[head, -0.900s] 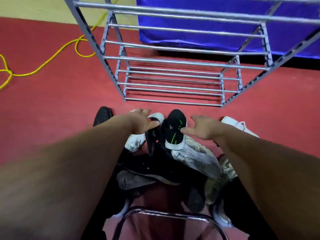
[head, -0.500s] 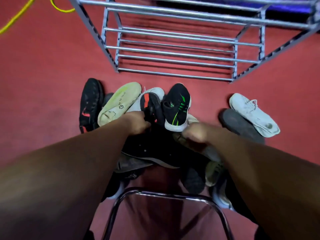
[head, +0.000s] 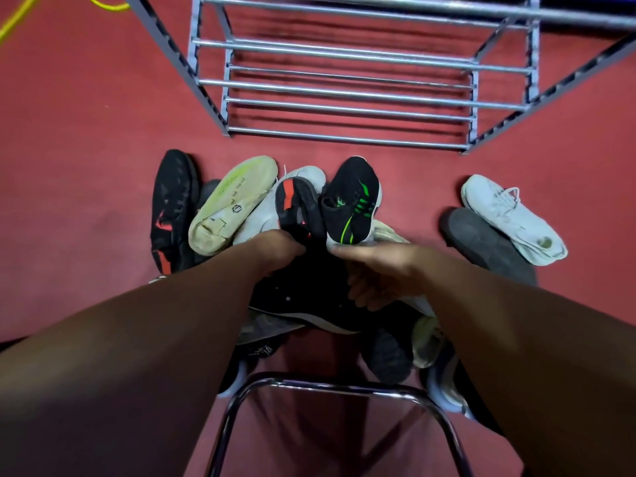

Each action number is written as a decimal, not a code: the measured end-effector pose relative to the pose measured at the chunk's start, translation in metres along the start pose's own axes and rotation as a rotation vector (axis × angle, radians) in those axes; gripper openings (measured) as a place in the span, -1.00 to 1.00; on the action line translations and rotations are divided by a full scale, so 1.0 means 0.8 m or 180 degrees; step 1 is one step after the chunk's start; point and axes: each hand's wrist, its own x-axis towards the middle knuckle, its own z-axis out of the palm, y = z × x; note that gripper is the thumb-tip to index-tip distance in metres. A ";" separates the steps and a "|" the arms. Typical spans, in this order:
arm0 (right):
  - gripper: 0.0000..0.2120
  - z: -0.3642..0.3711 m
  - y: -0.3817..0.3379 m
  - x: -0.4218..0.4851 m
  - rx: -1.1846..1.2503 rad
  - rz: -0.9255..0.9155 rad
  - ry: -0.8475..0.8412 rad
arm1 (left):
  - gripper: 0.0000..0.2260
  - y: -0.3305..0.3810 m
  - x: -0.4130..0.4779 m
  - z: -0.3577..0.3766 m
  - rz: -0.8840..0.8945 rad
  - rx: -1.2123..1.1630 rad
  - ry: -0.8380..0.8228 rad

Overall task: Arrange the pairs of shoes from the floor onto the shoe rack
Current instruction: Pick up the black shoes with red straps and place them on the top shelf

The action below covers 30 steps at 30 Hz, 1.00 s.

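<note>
A pile of shoes lies on the red floor in front of the grey metal shoe rack [head: 344, 139], whose visible bars hold nothing. My left hand [head: 275, 251] grips the heel end of a black shoe with a red sole patch [head: 297, 204], which stands tipped on its side. My right hand [head: 375, 270] is curled at the heel of a black shoe with green stripes [head: 354, 201], thumb against its white sole edge. A large black shoe [head: 299, 301] lies under both hands.
Left of the pile lie a black shoe with red marks [head: 172, 208] and an upturned pale sole [head: 234, 204]. A white sneaker [head: 509, 218] and a grey sole [head: 481, 242] sit at the right. A chrome chair frame [head: 327, 383] is below; a yellow cable [head: 17, 22] is at the far left.
Both hands have dropped from open above the pile into it. The left has closed on the red-soled black shoe and the right has curled at the green-striped shoe's heel.
</note>
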 end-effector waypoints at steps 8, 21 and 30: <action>0.01 0.006 -0.013 0.004 0.0730 0.0381 0.0062 | -0.72 -0.010 0.007 -0.002 -0.0236 -0.0298 -0.0007; -0.33 0.032 -0.018 0.021 -0.0125 0.0353 -0.0545 | -0.69 -0.022 -0.006 -0.021 -0.0357 -0.0863 0.0326; -0.72 0.099 -0.052 0.046 -0.0869 0.0128 0.0729 | -0.75 -0.153 0.014 -0.095 -0.0654 -0.1958 0.1726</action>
